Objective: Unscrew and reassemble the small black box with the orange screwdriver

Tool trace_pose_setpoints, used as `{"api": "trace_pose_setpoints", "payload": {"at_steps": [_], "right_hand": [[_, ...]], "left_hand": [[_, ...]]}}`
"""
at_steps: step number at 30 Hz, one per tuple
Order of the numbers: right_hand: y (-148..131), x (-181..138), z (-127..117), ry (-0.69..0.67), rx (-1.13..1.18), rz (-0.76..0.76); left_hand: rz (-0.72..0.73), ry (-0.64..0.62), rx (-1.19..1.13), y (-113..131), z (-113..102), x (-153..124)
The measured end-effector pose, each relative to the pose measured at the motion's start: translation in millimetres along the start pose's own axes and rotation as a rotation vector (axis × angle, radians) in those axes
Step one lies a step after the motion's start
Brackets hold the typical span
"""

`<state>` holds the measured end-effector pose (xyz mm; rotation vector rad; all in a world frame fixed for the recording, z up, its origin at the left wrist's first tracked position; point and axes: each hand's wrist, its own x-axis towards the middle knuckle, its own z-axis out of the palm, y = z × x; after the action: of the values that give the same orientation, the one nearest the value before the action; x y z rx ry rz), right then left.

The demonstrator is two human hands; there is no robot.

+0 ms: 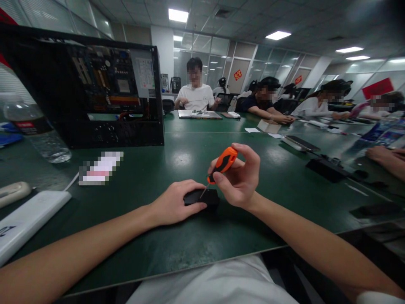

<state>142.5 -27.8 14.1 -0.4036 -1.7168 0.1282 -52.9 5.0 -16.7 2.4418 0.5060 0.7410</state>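
An orange and black screwdriver (224, 164) is held in my right hand (242, 179), its handle tilted up to the right between thumb and fingers. The thin metal shaft slants down to the top of a small black box-shaped device (211, 199), which lies on the green table. Around the left end of that device my left hand (177, 200) is closed, thumb along the near side and fingers over the far side. Whether the tip sits in a screw is too small to tell.
Left stands an open computer case (126, 93) beside a water bottle (41, 131). A white power strip (34, 219) lies at near left. Across the green table (186, 156) a person (196, 95) sits at a flat panel. Several people, small boxes and a black device (327, 166) are on the right.
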Motion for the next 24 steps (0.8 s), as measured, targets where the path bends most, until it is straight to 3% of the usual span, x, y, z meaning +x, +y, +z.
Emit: {"api": "trace_pose_setpoints", "payload": {"at_steps": [19, 24], "right_hand": [[6.1, -0.3, 2.3, -0.042, 0.103, -0.058], [4.5, 0.8, -0.9, -0.088, 0.13, 0.007]], "left_hand": [[-0.006, -0.019, 0.051, 0.4, -5.0, -1.4], [0.001, -0.016, 0.067, 0.9, -6.3, -0.6]]}}
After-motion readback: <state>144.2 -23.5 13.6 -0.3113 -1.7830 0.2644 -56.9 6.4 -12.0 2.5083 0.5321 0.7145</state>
